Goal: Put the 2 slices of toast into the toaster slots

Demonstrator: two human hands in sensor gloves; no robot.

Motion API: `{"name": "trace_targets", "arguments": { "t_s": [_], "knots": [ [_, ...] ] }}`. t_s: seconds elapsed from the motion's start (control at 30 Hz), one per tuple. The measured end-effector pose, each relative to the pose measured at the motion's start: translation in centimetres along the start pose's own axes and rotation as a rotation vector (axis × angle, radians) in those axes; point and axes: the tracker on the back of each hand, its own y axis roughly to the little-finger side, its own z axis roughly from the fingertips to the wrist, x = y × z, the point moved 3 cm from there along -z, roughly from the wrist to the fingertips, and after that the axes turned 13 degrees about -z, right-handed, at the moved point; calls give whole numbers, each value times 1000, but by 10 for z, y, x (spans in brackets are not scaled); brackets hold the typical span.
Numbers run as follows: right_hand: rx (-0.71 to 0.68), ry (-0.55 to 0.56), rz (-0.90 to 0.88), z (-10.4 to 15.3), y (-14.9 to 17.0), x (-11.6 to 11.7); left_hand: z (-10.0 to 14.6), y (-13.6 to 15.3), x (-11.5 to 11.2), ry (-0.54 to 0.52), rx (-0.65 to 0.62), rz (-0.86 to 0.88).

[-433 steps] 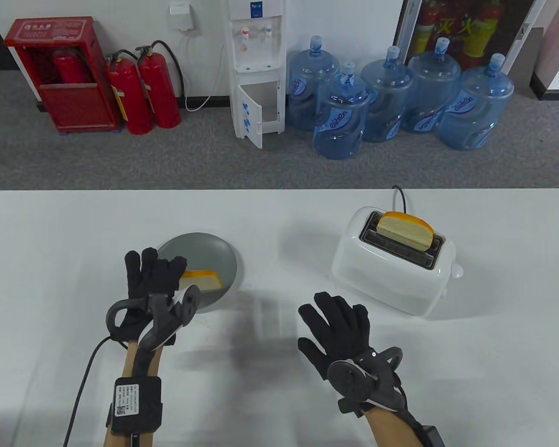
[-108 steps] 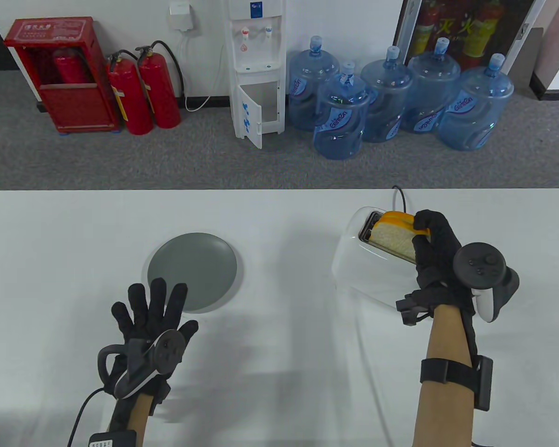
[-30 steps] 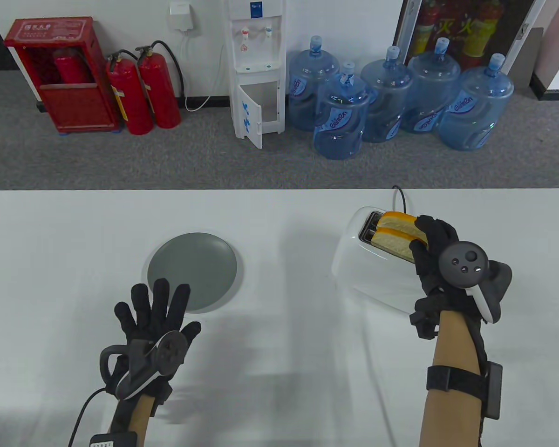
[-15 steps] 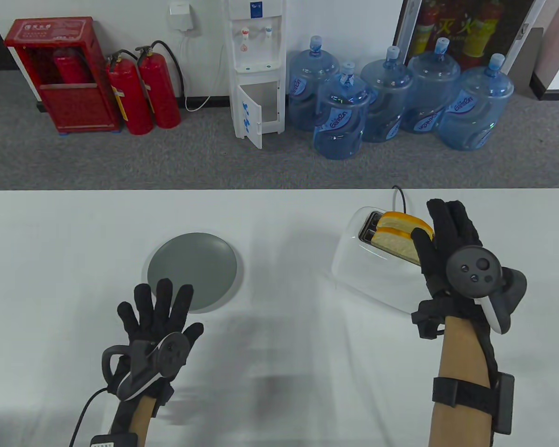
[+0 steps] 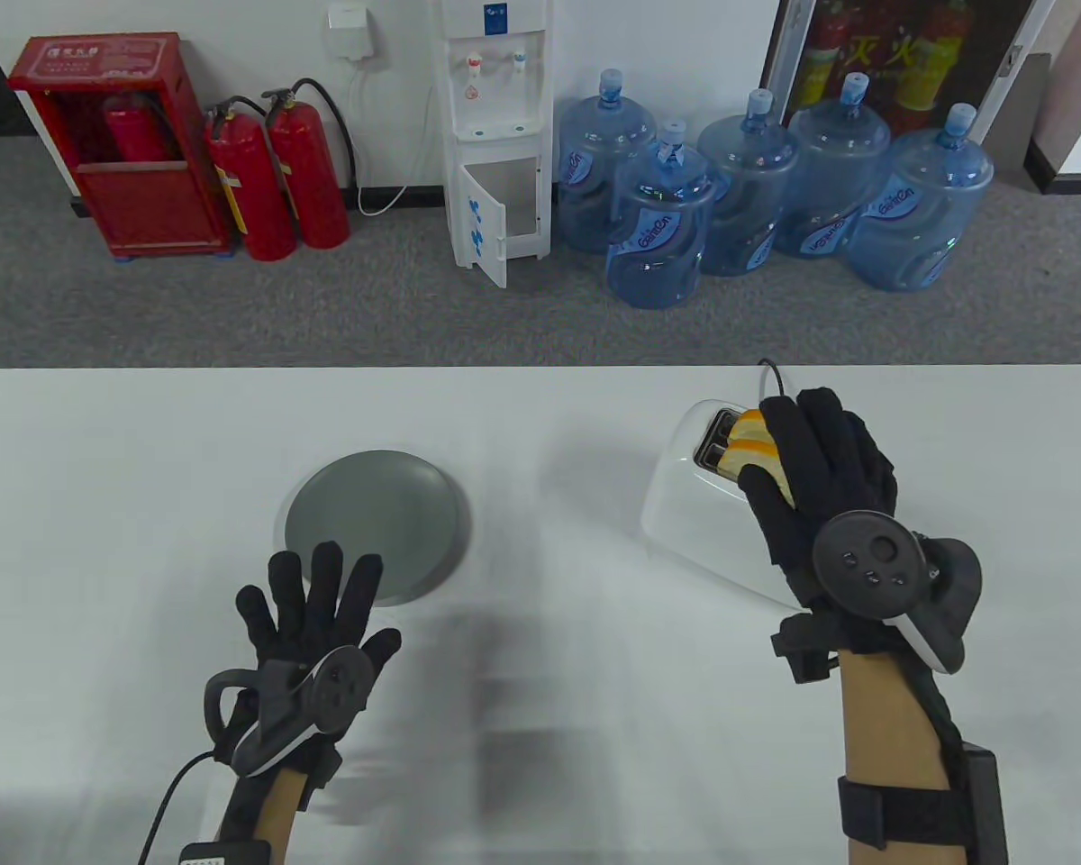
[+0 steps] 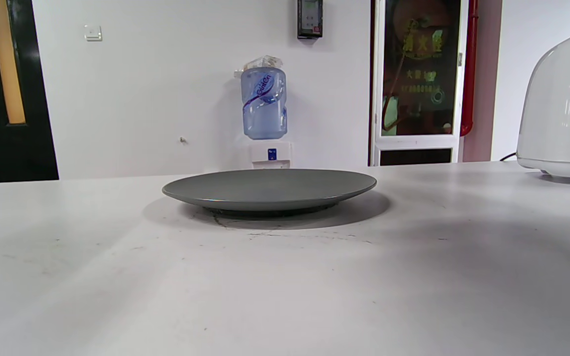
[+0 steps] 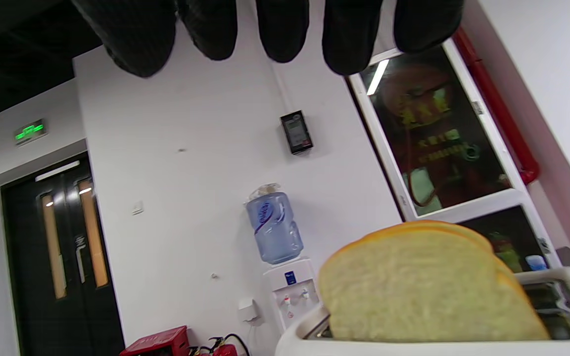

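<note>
Above the toaster point(image 5: 698, 505), the right hand point(image 5: 820, 487) hovers flat, fingers straight, over both slices point(image 5: 749, 441) standing proud in the slots. Off-centre pressing (risk) could tip the toaster.

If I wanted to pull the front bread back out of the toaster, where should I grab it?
Probably by the rounded top edge of the front slice of toast, pinched from above with a finger on each flat face. It stands upright with its lower part sunk in the toaster slot, so only the top sticks out. The right hand hovers open over it, not touching.
</note>
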Motion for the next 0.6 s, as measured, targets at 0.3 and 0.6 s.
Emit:
{"name": "trace_targets", "arguments": {
  "t_s": [0.3,0.6],
  "knots": [
    [-159,-19,3,26,-39,24,2,-7,2,-8,-21,10],
    [-247,-74,31,55,-54,72,3,-10,4,-19,-35,9]
  ]
}}
